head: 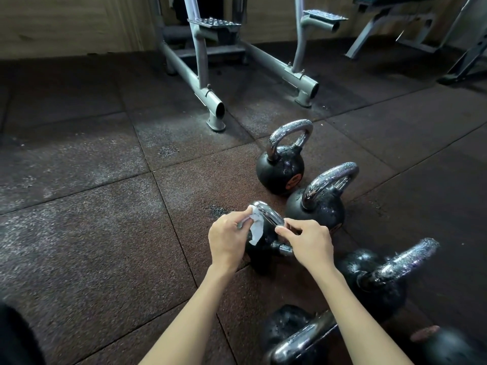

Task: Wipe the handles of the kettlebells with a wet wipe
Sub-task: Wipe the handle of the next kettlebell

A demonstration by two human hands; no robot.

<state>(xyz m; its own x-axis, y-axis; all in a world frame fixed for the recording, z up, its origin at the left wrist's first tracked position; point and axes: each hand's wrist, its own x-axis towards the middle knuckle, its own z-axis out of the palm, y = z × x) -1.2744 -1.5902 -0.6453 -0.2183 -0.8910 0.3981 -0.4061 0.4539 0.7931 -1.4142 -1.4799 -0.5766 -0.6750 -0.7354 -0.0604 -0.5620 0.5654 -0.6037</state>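
- Kettlebell (pixel 263 242), black with a shiny chrome handle (pixel 269 213), stands on the rubber floor (pixel 105 233).
- Left hand (pixel 228 239) pinches a crumpled white wet wipe (pixel 255 229) against the handle's left end.
- Right hand (pixel 309 239) grips the handle's right end, fingers curled.
- Other kettlebells (pixel 316 206), speckled with droplets, sit just beyond it and to its right.

Saw only part of the held kettlebell (pixel 266 246), hidden largely behind the left hand (pixel 228 239) and right hand (pixel 311 242). Could not tell how much of the wet wipe (pixel 256 229) lay tucked inside the left hand's grip. Lost the nearest kettlebell (pixel 287 327) and a dark round weight (pixel 453 349) to the bottom edge. Could not read the orange label (pixel 293 181) on the farthest kettlebell (pixel 276 169). Lost the tops of the grey machine frame (pixel 200 64) and the bench (pixel 395 0) to the top edge; could not identify the dark blurred shape (pixel 13 338) at the lower left corner
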